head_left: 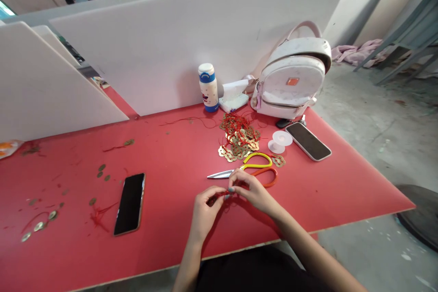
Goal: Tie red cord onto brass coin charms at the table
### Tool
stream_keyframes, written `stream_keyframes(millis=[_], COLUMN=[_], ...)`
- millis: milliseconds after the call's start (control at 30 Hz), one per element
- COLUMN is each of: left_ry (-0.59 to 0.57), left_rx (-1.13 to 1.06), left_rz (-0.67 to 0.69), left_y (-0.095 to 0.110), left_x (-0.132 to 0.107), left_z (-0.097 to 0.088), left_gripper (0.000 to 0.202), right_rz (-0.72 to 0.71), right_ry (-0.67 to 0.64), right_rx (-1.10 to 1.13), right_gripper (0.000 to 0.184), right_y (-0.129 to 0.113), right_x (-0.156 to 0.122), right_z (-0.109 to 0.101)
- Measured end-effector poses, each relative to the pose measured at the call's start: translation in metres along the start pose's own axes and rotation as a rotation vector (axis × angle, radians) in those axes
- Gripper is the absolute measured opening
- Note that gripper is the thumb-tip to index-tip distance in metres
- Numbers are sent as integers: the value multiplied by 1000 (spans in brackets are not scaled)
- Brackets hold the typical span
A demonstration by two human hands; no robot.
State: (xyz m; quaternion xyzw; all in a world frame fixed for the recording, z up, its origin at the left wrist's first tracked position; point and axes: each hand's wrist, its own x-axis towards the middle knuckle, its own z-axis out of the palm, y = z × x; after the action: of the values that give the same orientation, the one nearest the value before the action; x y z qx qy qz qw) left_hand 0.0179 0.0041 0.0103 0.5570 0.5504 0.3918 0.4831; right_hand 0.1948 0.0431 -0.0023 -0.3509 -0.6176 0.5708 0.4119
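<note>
My left hand point(205, 212) and my right hand point(252, 190) meet over the near part of the red table, fingertips pinched on a thin red cord point(224, 194). Whatever else sits inside my left fingers is hidden. Just beyond my right hand lies a pair of scissors point(257, 166) with one yellow and one red handle, its blades pointing left. Past the scissors is a pile of brass-coloured coins point(239, 141) strung with red cord. A small tied coin cluster point(278, 160) rests right of the yellow handle.
A white spool point(281, 139) and a phone point(309, 141) lie right of the pile; another phone point(130, 204) lies left. Behind stand a bottle point(208, 89), a tissue pack point(234, 100) and a white backpack point(292, 77) against a white panel point(153, 54). Loose coins point(39, 226) are scattered left.
</note>
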Motion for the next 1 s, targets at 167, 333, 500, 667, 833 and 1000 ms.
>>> stream_keyframes(millis=[167,333,500,667,833,1000], left_ry=[93,156,255,284,278,273], left_rx=[-28,-24,-27,-41,-76,-132], left_rz=[-47,-68,-89,-43,6,-2], left_y=[-1,-4,-5,-2,3,6], left_x=[2,4,4,3,1,-2], left_z=[3,2,-1,-2,-1,1], left_gripper=[14,14,18,17,12,11], right_rz=[117,218,98,-48,-49,-29], right_ry=[12,239,453,127,108,59], right_rx=[262,338,82,-232,-218,-344], right_gripper=[22,26,21,12,21,13], right_y=[-2,0,8,3,7,10], right_x=[-3,-1,-4,-11,-12,-16], right_z=[4,-2,-6,7,26,34])
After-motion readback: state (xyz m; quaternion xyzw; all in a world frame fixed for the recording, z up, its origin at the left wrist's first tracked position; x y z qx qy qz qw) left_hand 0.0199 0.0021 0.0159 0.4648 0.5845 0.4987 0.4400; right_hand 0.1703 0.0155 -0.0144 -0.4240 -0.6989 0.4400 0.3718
